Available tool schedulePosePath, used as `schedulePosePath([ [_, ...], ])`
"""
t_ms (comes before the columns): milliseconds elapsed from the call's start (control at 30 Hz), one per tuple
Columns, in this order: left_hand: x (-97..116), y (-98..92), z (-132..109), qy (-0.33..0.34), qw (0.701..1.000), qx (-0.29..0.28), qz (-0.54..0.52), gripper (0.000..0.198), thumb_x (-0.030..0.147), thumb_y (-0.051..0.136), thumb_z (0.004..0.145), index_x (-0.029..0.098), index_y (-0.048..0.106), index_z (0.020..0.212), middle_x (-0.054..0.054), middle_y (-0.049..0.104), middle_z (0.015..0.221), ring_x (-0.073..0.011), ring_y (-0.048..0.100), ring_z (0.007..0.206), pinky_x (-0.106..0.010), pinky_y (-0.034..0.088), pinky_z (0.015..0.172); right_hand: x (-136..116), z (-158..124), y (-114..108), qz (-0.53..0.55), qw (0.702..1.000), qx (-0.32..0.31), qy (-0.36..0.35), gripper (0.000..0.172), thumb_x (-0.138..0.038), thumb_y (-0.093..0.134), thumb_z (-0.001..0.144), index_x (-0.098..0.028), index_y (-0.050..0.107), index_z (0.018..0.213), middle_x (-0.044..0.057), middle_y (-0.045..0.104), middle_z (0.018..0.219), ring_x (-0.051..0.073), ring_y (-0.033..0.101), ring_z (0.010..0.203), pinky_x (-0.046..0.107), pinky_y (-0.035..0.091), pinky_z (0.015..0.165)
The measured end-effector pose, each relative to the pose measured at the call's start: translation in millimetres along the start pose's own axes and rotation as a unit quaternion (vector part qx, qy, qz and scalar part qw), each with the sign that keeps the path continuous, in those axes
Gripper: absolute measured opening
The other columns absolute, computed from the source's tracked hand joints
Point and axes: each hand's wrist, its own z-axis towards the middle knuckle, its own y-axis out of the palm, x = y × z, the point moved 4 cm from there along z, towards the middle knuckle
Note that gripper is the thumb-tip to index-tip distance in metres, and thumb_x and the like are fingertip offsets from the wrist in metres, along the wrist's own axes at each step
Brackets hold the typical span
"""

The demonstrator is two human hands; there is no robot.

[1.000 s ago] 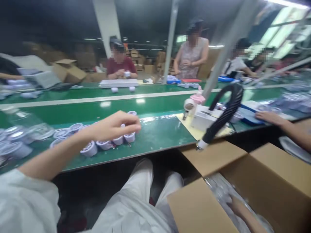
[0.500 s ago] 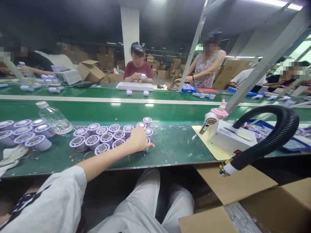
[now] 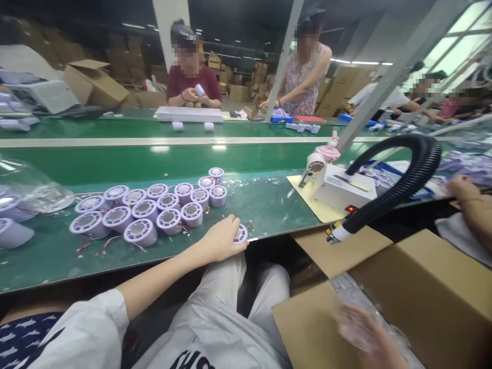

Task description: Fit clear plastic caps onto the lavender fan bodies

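Note:
My left hand [image 3: 220, 240] rests at the front edge of the green bench [image 3: 265, 212], fingers closed round one purple round part [image 3: 241, 234]. Behind it stands a cluster of several like purple round parts [image 3: 154, 207] with thin wires. My right hand [image 3: 361, 330] is low at the right, over the open cardboard box [image 3: 434, 287]. It is smeared by motion and lies against clear plastic [image 3: 348, 323], so its fingers do not show clearly.
A black corrugated hose [image 3: 400, 179] curves over a white machine [image 3: 340, 187] on a yellow sheet. A clear plastic bottle [image 3: 31, 187] lies at the left. Another person's hand [image 3: 461, 187] rests at the right edge. Several people work across the green conveyor [image 3: 115, 164].
My left hand has drawn one purple part from the cluster back to the bench's front edge. My right hand has come back into view over the box. The camera tilted down.

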Motion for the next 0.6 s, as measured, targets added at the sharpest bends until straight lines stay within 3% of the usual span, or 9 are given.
schedulePosePath([
  [67, 3, 10.2, -3, 0.004, 0.979, -0.048, -0.196, 0.03, 0.045, 0.04, 0.084, 0.018, 0.052, 0.092, -0.008, 0.061, 0.092, -0.0228, 0.06, 0.082, -0.036, 0.05, 0.072, -47, -5, 23, 0.031, 0.994, -0.032, -0.101, 0.048, -0.054, 0.036, 0.089, -0.033, 0.062, 0.123, 0.013, 0.065, 0.123, 0.034, 0.061, 0.116, 0.052, 0.051, 0.098],
  [100, 4, 19.1, -5, -0.011, 0.941, -0.088, -0.326, 0.031, 0.045, 0.038, 0.083, 0.019, 0.051, 0.094, -0.006, 0.06, 0.087, -0.0204, 0.059, 0.075, -0.034, 0.05, 0.064, -71, -8, 35, -0.006, 0.986, -0.054, -0.155, 0.044, -0.049, 0.045, 0.089, -0.035, 0.057, 0.13, 0.01, 0.061, 0.129, 0.033, 0.059, 0.118, 0.051, 0.052, 0.098],
  [167, 11, 40.7, -10, -0.059, 0.818, -0.167, -0.548, 0.034, 0.046, 0.039, 0.079, 0.02, 0.05, 0.098, -0.003, 0.057, 0.077, -0.0165, 0.054, 0.06, -0.029, 0.044, 0.049, -116, -10, 51, -0.1, 0.964, -0.028, -0.245, 0.047, -0.038, 0.05, 0.09, -0.038, 0.049, 0.137, 0.008, 0.057, 0.132, 0.031, 0.058, 0.119, 0.05, 0.054, 0.094],
  [200, 16, 51.4, -13, -0.083, 0.766, -0.198, -0.606, 0.035, 0.047, 0.041, 0.078, 0.019, 0.051, 0.098, -0.002, 0.055, 0.074, -0.0143, 0.05, 0.054, -0.026, 0.039, 0.043, -135, -10, 57, -0.143, 0.947, -0.011, -0.289, 0.05, -0.034, 0.053, 0.089, -0.038, 0.048, 0.139, 0.009, 0.056, 0.132, 0.031, 0.058, 0.118, 0.049, 0.055, 0.091],
  [267, 25, 68.3, -17, -0.106, 0.714, -0.248, -0.647, 0.038, 0.051, 0.046, 0.079, 0.018, 0.054, 0.097, -0.001, 0.054, 0.07, -0.011, 0.044, 0.048, -0.023, 0.032, 0.039, -164, -9, 65, -0.213, 0.91, 0.028, -0.355, 0.052, -0.029, 0.056, 0.087, -0.034, 0.051, 0.138, 0.012, 0.054, 0.133, 0.034, 0.057, 0.115, 0.05, 0.056, 0.087],
  [333, 34, 76.1, -18, -0.086, 0.717, -0.291, -0.628, 0.039, 0.052, 0.052, 0.08, 0.017, 0.058, 0.095, -0.001, 0.056, 0.073, -0.0104, 0.045, 0.051, -0.023, 0.033, 0.043, -178, -3, 67, -0.267, 0.887, 0.047, -0.373, 0.05, -0.024, 0.059, 0.085, -0.029, 0.056, 0.135, 0.016, 0.052, 0.134, 0.037, 0.056, 0.112, 0.052, 0.056, 0.083],
  [400, 43, 73.7, -16, -0.029, 0.759, -0.307, -0.574, 0.034, 0.048, 0.056, 0.082, 0.016, 0.062, 0.095, -0.003, 0.061, 0.082, -0.0123, 0.052, 0.062, -0.025, 0.04, 0.054, -182, 5, 65, -0.292, 0.887, 0.026, -0.357, 0.042, -0.016, 0.061, 0.081, -0.025, 0.065, 0.122, 0.017, 0.051, 0.136, 0.038, 0.055, 0.111, 0.052, 0.057, 0.08],
  [500, 52, 58.8, -10, 0.084, 0.856, -0.233, -0.453, 0.024, 0.038, 0.056, 0.086, 0.017, 0.066, 0.093, -0.004, 0.064, 0.094, -0.0163, 0.058, 0.083, -0.028, 0.045, 0.075, -178, 11, 59, -0.234, 0.92, -0.064, -0.309, 0.023, -0.01, 0.065, 0.077, -0.023, 0.071, 0.094, 0.013, 0.052, 0.133, 0.033, 0.056, 0.112, 0.046, 0.057, 0.081],
  [600, 56, 51.1, -9, 0.131, 0.902, -0.128, -0.392, 0.027, 0.04, 0.063, 0.084, 0.02, 0.066, 0.102, -0.004, 0.062, 0.099, -0.0173, 0.058, 0.09, -0.029, 0.046, 0.081, -176, 9, 52, -0.089, 0.956, -0.126, -0.25, 0.004, -0.02, 0.069, 0.081, -0.022, 0.068, 0.084, 0.009, 0.056, 0.123, 0.025, 0.058, 0.108, 0.039, 0.054, 0.086],
])
